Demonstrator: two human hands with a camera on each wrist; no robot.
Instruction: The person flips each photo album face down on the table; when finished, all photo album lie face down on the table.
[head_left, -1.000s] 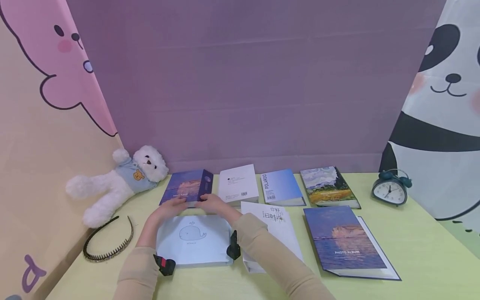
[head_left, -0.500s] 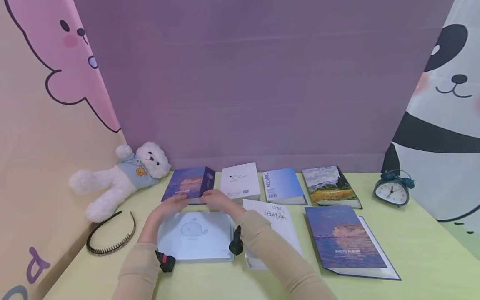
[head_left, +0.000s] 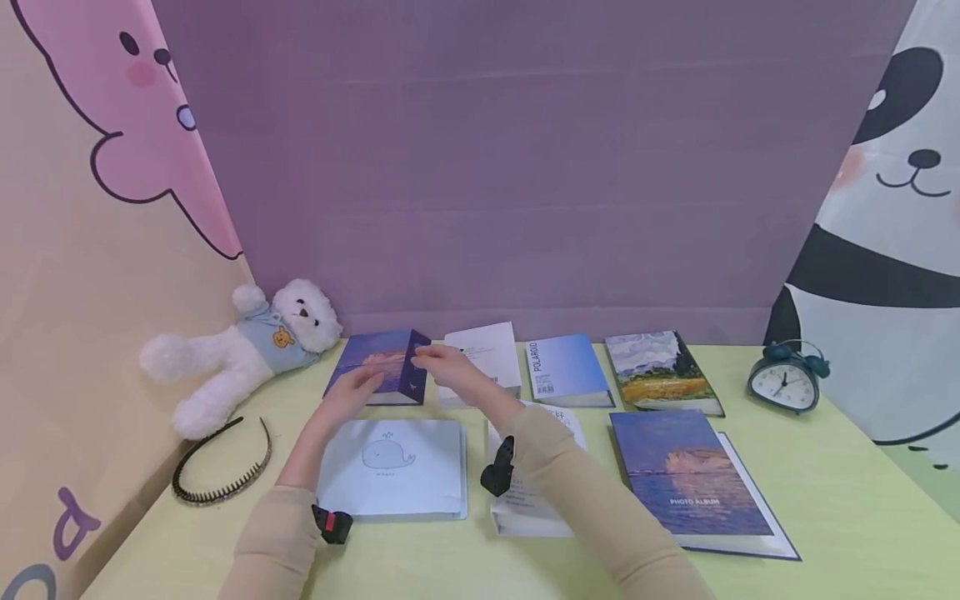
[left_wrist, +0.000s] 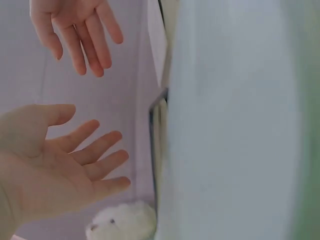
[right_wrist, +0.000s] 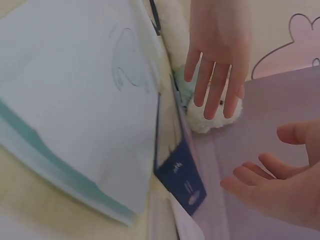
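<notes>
A: How were the fingers disposed?

B: Those of the left hand [head_left: 352, 393] were extended and spread; those of the right hand [head_left: 453, 371] were gently bent, with the thumb held apart. Both sets were raised above the table [head_left: 420, 567], and a gap separated the two hands.

A: What lay nearest to them?

B: The rear album [head_left: 386, 358], flat beneath and between the fingertips, apart from both; its dark spine [head_left: 415, 385] faced the right-hand side. Nearer the person than the fingers lay the whale album [head_left: 397, 482].

A: And farther out?

B: Rightward from the right fingertips came, in order, the white book [head_left: 489, 354], the blue book [head_left: 572, 367] and the landscape book [head_left: 660, 371]. Closer to the person than those fingers, partly hidden by the right sleeve [head_left: 607, 500], was the lettered book [head_left: 525, 508]. Farther right were the front album [head_left: 693, 475] and, beyond it, the clock [head_left: 782, 383]. Left of the left fingers lay the bear [head_left: 277, 342], with the headband [head_left: 225, 492] just beside its foot.
</notes>
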